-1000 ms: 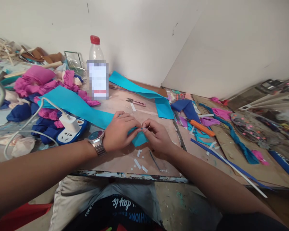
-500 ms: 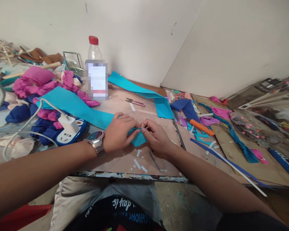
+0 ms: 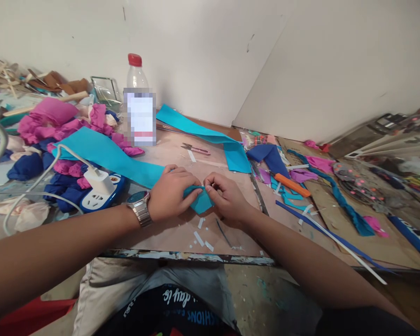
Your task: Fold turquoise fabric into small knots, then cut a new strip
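A long turquoise fabric strip runs across the table from the left and passes beneath my left hand. That hand is closed, its thumb and fingers pinching the strip near its end. Close beside it, my right hand pinches the strip's edge between thumb and fingertips. A small corner of the cloth hangs below, between the two hands. Whether anything tiny sits in the right fingertips is hidden. Another turquoise strip lies folded over behind the hands, and pink-handled thread snips rest in front of it.
At left stand a power socket with a charger and cable, a red-capped bottle behind a phone, and a heap of pink and navy cloth. An orange cutter and ribbon scraps lie right. White paper bits are scattered near the front edge.
Very little differs. Both hands keep their pinch on the turquoise strip, and the fingers have shifted only slightly.
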The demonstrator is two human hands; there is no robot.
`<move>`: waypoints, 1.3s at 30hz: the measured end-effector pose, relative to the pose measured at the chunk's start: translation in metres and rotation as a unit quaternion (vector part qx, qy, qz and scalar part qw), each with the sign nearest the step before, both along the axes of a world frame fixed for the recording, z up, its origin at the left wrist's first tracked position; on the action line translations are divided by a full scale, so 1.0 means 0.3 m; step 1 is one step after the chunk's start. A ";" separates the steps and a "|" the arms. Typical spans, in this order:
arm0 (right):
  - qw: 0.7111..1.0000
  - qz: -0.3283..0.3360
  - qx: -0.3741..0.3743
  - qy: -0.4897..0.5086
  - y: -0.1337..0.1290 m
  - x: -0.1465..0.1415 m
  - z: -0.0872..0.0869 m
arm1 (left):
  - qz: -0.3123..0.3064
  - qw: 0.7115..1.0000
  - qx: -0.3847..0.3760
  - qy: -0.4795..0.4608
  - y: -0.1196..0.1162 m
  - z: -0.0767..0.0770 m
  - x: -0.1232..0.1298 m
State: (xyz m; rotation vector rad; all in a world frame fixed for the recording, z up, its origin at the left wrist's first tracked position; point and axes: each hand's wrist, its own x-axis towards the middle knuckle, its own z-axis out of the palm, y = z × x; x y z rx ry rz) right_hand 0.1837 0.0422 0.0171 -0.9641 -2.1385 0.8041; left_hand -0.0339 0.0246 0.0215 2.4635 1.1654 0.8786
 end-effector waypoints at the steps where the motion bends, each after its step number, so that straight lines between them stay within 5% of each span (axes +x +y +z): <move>1: 1.000 -0.001 -0.001 -0.001 0.000 0.001 0.001 | 0.001 1.000 -0.005 -0.003 0.001 0.000 -0.001; 31: 0.995 -0.061 0.064 0.041 -0.004 0.010 0.004 | -0.003 0.988 -0.104 -0.115 0.019 0.005 -0.013; 39: 0.992 -0.010 0.113 0.063 -0.003 0.018 0.006 | -0.003 0.969 -0.180 -0.169 0.016 0.015 -0.013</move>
